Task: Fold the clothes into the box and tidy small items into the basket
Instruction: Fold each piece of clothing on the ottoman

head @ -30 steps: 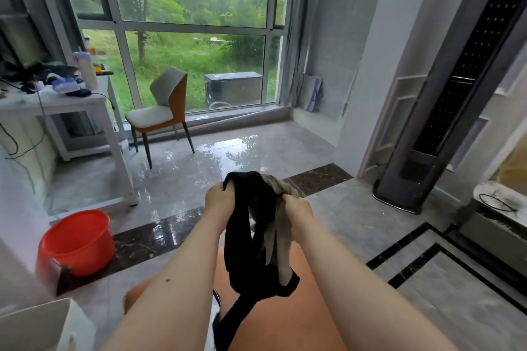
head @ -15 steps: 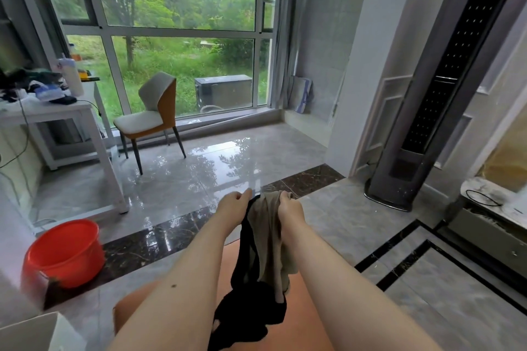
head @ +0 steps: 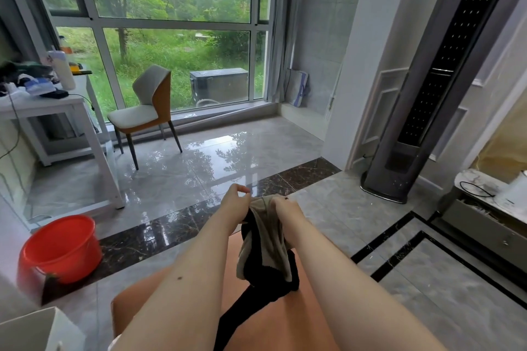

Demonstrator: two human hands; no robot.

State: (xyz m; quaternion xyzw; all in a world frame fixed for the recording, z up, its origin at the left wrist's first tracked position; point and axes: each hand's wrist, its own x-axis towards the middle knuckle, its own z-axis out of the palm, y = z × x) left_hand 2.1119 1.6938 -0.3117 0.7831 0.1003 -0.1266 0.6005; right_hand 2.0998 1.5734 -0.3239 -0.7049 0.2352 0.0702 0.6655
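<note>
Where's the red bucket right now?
In the head view, the red bucket stands on the floor at lower left, just in front of the white table's leg and left of the left arm.

A red plastic bucket sits on the glossy tiled floor at the left, near the leg of a white worktop cluttered with a white bottle and cables. A grey and orange chair stands before the large window. A tall dark tower air conditioner stands by the right wall.
</note>
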